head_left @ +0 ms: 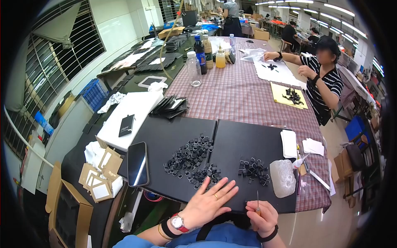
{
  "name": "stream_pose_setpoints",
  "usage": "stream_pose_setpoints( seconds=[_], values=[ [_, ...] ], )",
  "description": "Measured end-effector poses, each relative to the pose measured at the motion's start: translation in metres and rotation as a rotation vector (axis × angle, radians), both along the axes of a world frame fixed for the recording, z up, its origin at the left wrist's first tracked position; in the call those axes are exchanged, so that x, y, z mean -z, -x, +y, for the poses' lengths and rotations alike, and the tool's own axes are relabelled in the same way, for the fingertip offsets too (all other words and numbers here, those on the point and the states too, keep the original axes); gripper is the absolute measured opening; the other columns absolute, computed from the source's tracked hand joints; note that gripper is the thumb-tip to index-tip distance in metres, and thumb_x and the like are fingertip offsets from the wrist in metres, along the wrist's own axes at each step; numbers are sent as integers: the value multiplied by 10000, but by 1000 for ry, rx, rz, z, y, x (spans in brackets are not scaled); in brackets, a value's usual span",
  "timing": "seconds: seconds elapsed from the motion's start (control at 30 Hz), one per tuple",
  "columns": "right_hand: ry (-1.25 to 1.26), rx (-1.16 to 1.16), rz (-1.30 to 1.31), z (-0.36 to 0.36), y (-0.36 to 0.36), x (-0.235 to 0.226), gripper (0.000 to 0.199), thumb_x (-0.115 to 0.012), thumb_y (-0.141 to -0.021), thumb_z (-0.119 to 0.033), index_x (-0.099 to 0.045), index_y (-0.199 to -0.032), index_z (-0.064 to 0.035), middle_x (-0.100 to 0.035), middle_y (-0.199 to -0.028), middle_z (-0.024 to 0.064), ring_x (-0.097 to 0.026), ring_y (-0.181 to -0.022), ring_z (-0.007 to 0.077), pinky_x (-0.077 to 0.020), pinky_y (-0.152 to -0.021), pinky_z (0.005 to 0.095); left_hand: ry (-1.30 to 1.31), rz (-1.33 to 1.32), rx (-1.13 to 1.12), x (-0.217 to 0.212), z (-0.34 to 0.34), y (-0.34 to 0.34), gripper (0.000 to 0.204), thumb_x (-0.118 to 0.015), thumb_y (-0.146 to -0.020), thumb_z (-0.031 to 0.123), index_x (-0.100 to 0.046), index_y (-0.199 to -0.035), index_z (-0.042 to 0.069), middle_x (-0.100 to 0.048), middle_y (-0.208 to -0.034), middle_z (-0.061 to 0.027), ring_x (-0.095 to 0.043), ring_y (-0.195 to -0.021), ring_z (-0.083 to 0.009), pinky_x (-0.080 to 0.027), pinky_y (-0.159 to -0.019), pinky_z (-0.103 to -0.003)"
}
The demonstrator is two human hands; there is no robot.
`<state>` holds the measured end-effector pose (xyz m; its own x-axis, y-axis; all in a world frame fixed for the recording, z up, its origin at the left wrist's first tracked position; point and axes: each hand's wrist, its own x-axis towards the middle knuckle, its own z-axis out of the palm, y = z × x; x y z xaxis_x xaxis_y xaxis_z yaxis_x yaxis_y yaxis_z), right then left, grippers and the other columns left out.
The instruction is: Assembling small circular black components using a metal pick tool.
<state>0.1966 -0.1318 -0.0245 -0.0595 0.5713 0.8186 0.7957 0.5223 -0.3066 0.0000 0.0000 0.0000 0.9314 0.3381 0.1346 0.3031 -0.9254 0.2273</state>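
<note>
I log left hand (210, 202) spread, seemingly empty, beside the large pile (191, 159); right hand (264, 217) pinches awl (258, 211), tip toward the small pile (253, 170).

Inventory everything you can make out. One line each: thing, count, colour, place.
Checked cloth: one, reddish, over the table
Work mat: seamed, black, table's near end
Small loops: many, black, heaped on the mat
Phone: one, black, mat's left edge
Translucent block: one, whitish, mat's right
Bottles: at least four, mixed, far on the cloth
Carton: one, brown, lower left
Crate: one, blue, left
Other people: several, mostly dark clothes, right and background
Pointed tool: one, tan handle, lower right
Left hand: one, red watch strap, over the mat
Right hand: one, black wristband, gripping the tool
</note>
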Motion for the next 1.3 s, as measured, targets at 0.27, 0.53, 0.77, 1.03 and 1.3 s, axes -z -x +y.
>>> stream_pose_setpoints(
  seconds=[0.27,0.53,0.77,1.03,1.3],
  values=[
    [-57,27,-51,2,5,-2,277,-774,-702,43,-655,-931,-57,-680,-1009,161,-691,-882,288,-603,-724,336,-43,-152,-133,-17,12,-5,652,-606,-940,360,-382,-1488,87,-390,-1530,-122,-336,-1437,-275,-283,-1151,-480],
    [-129,98,-165,2,5,-10,251,-755,-741,0,-643,-947,-91,-682,-1034,128,-662,-995,269,-610,-767,353,1510,-664,-155,1,-41,-34,364,-501,-1005,31,-464,-1362,-27,-594,-1313,-165,-585,-1194,-183,-472,-1026,-323],
    [-112,56,-89,10,3,-17,216,-738,-736,-43,-688,-940,-95,-679,-1034,125,-688,-930,264,-604,-747,343,1633,-758,-173,-1,-33,-44,279,-534,-985,4,-563,-1254,-66,-632,-1248,-192,-633,-1130,-229,-499,-1005,-338],
    [-164,31,357,10,17,-18,195,-741,-781,55,-651,-937,-20,-715,-944,179,-722,-802,279,-600,-727,345,1545,-943,-71,25,-32,-40,291,-602,-860,-164,-617,-1143,-97,-688,-1065,-184,-697,-959,-217,-567,-881,-307],
    [-24,-106,552,7,28,-27,279,-744,-804,17,-663,-1070,-5,-706,-1075,155,-696,-917,296,-560,-779,337,1354,-1138,-140,31,-22,-40,205,-669,-790,-143,-698,-970,-51,-703,-952,-153,-680,-837,-170,-552,-769,-267]
  ],
)
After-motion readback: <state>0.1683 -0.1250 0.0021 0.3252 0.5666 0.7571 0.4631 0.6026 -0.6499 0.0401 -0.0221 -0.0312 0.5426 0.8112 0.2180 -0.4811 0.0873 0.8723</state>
